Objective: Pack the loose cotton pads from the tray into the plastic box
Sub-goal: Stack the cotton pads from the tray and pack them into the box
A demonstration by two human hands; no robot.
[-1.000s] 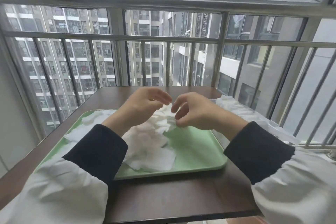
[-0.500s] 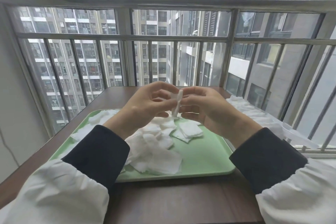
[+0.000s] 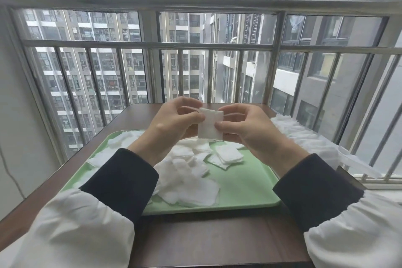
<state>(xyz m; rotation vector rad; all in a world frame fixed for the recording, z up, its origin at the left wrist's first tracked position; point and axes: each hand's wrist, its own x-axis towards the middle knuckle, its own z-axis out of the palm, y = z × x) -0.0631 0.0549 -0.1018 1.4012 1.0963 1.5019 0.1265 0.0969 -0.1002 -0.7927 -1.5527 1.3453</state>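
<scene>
Hands: my left hand (image 3: 174,119) and right hand (image 3: 243,128) both pinching one square cotton pad (image 3: 210,123), upright above green tray (image 3: 250,183).

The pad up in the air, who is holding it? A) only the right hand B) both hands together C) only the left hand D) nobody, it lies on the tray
B: the left hand and right hand each pinch a side of the pad, lifted above the tray.
</scene>
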